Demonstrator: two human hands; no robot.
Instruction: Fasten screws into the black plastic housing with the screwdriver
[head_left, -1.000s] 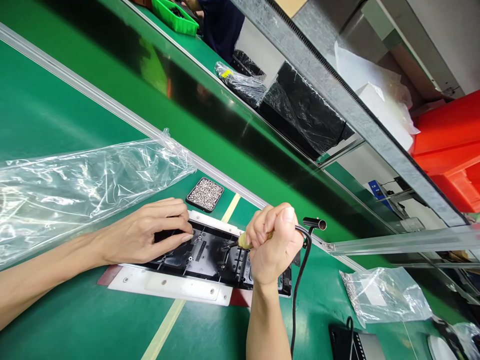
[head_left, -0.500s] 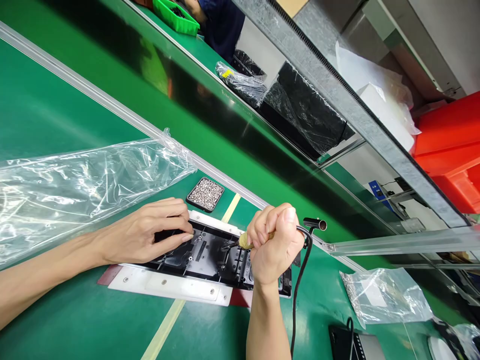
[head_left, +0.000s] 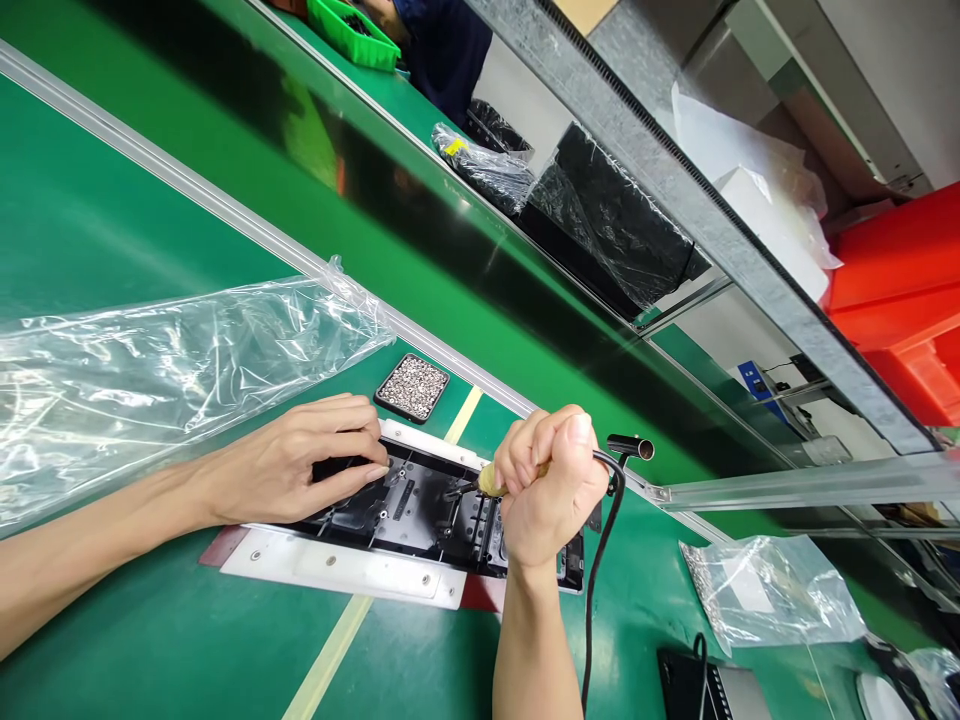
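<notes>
My right hand (head_left: 551, 485) is closed in a fist around the yellowish handle of a soldering iron (head_left: 491, 480), a black cord trailing from it. The iron's tip points down at a long black plastic housing (head_left: 420, 505) with ribs and small posts inside. My left hand (head_left: 307, 455) lies over the left end of this housing, fingers bent and thumb inside its far edge, gripping it; what is under the palm is hidden. White fixture strips (head_left: 337, 565) run along the housing's long sides. Just beyond stands a small black tray (head_left: 412, 388) full of tiny metal pieces.
A clear plastic bag (head_left: 165, 380) covers the left bench. A metal tube holder (head_left: 630, 447) stands right of my right hand. Further right lie a bag of metal pieces (head_left: 772, 590) and a black-and-grey device (head_left: 712, 685). Across the divider, a person's dark sleeve (head_left: 442, 60) shows.
Almost nothing differs. The whole view has shifted very slightly; both hands, the iron and the housing keep their places.
</notes>
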